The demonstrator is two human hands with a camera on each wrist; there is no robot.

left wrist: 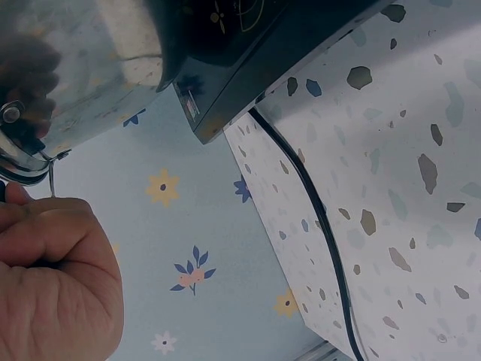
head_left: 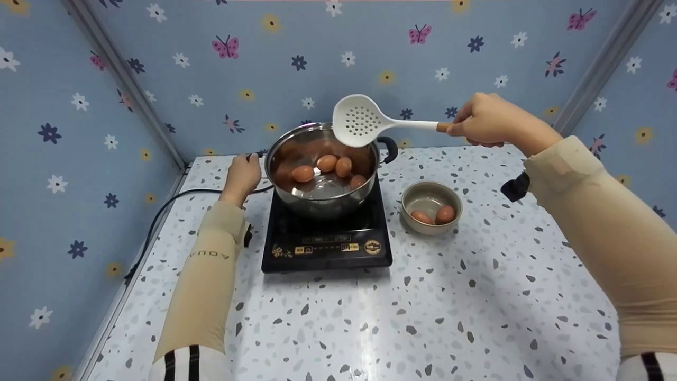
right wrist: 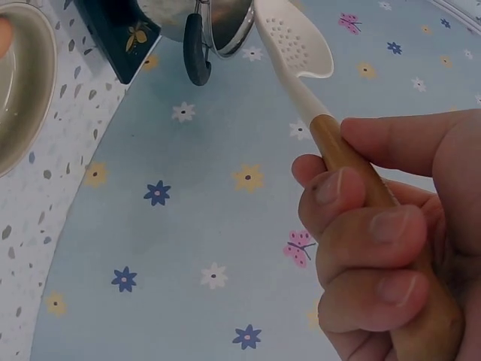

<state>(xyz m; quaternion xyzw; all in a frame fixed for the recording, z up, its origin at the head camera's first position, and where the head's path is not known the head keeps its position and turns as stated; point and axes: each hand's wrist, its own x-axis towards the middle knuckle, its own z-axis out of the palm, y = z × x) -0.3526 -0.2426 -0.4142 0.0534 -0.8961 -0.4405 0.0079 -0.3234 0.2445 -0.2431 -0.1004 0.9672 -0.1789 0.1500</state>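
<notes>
A steel pot point(head_left: 322, 207) stands on a black induction cooker point(head_left: 327, 259), with several brown eggs point(head_left: 303, 173) in it. My left hand point(head_left: 244, 174) curls round the pot's left handle, which it mostly hides; in the left wrist view the fist point(left wrist: 60, 278) sits right by the handle bracket. With my right hand point(head_left: 489, 121) I grip the wooden handle point(right wrist: 342, 154) of a white skimmer point(head_left: 410, 124). Its perforated head, bearing nothing, is held over the pot's back right rim. To the right, a beige bowl point(head_left: 429, 229) contains two brown eggs point(head_left: 445, 214).
The pot's black right handle point(head_left: 390, 150) sticks out toward the bowl. From the cooker a black cable point(head_left: 158, 211) runs left over the speckled table point(head_left: 423, 328) edge. A flowered wall point(head_left: 317, 42) closes off the back and sides.
</notes>
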